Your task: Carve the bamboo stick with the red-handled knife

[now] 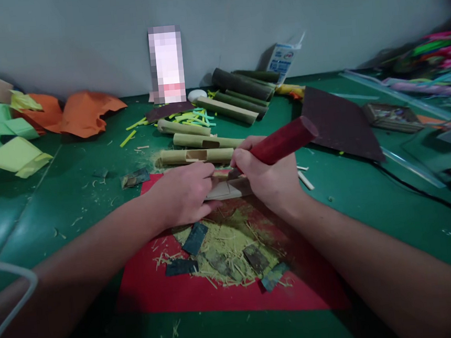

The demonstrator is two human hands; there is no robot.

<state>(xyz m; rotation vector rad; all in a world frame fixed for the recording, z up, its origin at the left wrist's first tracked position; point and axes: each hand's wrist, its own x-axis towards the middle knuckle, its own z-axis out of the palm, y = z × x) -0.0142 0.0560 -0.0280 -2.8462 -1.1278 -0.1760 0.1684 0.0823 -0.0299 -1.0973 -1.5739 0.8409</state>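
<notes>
My left hand (pixel 186 193) is closed on a pale split piece of bamboo (pixel 227 189), pressing its left end over a red sheet (pixel 142 297). In my right hand (pixel 276 177) is a knife (pixel 282 142) with a thick red handle, tilted up to the right. Its short dark blade meets the bamboo piece between my hands; the tip is partly hidden by my fingers. Below my hands lies a pile of bamboo shavings and dust (pixel 225 253) with several dark green rind chips (pixel 195 238). Just behind is a bamboo tube (pixel 169 158) with a rectangular notch cut in it.
More bamboo tubes (pixel 242 86) lie toward the wall. A phone with a blurred screen (pixel 167 63) leans there, near yellow strips (pixel 189 118). Orange paper (pixel 88 112) and green paper (pixel 14 153) are at left. A dark brown sheet (pixel 335 122) and a black cable (pixel 420 189) are at right.
</notes>
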